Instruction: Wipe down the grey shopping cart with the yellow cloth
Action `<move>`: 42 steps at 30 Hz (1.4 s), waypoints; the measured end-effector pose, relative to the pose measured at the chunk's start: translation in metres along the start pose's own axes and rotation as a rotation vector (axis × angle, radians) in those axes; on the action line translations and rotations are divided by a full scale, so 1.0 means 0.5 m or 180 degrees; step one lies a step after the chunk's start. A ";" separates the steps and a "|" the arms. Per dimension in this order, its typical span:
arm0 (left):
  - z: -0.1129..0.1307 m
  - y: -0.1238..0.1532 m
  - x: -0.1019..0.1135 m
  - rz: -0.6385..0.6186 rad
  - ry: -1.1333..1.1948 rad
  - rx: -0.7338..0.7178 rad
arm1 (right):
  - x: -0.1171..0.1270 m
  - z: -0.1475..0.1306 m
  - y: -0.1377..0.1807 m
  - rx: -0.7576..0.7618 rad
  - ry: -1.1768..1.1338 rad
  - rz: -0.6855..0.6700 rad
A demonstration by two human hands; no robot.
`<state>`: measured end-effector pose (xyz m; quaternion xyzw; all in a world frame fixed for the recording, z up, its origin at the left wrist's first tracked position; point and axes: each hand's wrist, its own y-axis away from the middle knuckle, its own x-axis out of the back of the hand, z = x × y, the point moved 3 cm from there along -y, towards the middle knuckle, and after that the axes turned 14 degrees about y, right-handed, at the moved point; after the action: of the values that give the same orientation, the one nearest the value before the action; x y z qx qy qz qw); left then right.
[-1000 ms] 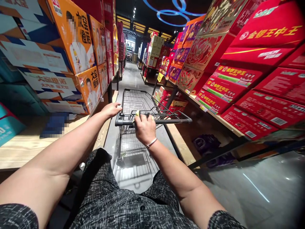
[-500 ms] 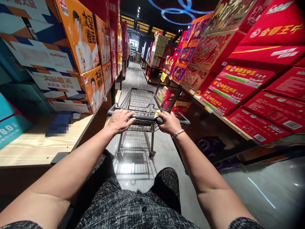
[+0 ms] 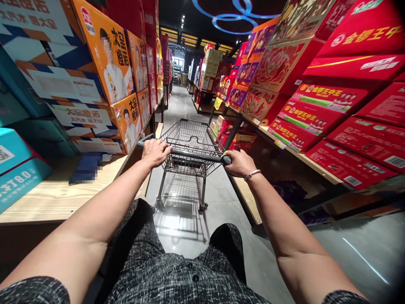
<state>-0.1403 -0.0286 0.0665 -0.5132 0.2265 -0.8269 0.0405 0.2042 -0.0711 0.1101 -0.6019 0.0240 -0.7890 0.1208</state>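
Observation:
A dark wire shopping cart (image 3: 190,135) stands in the aisle in front of me, slightly turned. My left hand (image 3: 155,152) lies over the left part of its grey handlebar (image 3: 196,155), fingers curled on top. At the bar's right end, my right hand (image 3: 239,163) is wrapped round the grip, with a bracelet on the wrist. A small yellowish bit shows by the right fingers; I cannot make out what it is. The cart's rear wheels (image 3: 203,207) rest on the shiny floor, just ahead of my knees.
Orange drink cartons (image 3: 104,63) are stacked on a wooden shelf (image 3: 91,190) close on my left, beside a dark blue item (image 3: 85,168). Red boxes (image 3: 319,101) fill the slanting shelf on my right. The tiled aisle (image 3: 182,99) runs ahead between more stacked goods.
My right hand has moved right, out to the bar's end, and my left hand slightly left. The cart has turned a little, its handlebar now sloping down to the right.

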 end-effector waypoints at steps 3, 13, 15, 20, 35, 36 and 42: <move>-0.014 -0.010 0.001 0.0094 0.0023 0.0136 | 0.018 -0.030 0.008 0.0007 0.0055 -0.0007; -0.027 -0.018 -0.002 0.0247 0.0323 0.1159 | 0.054 -0.111 0.093 0.0170 0.0102 0.0255; 0.022 -0.013 -0.012 0.0127 0.0555 0.1267 | 0.055 -0.126 0.103 0.0286 -0.0093 0.0469; 0.207 0.033 -0.056 -0.0651 0.1124 -0.0391 | 0.056 -0.114 0.123 0.1089 -0.1549 0.1193; 0.246 0.127 -0.027 -0.0881 0.1415 -0.1179 | -0.127 -0.089 0.106 0.0879 -0.1795 0.1439; 0.237 0.128 -0.024 -0.0858 0.1445 -0.1169 | -0.141 -0.087 0.091 0.0796 -0.1794 0.1370; 0.175 0.132 0.002 -0.0714 0.1412 -0.1255 | -0.228 -0.093 0.031 0.0630 -0.1842 0.1028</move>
<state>-0.0759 -0.1172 0.0721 -0.3401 0.3277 -0.8581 -0.2016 0.1904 -0.0661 -0.0131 -0.7745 0.0071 -0.5549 0.3038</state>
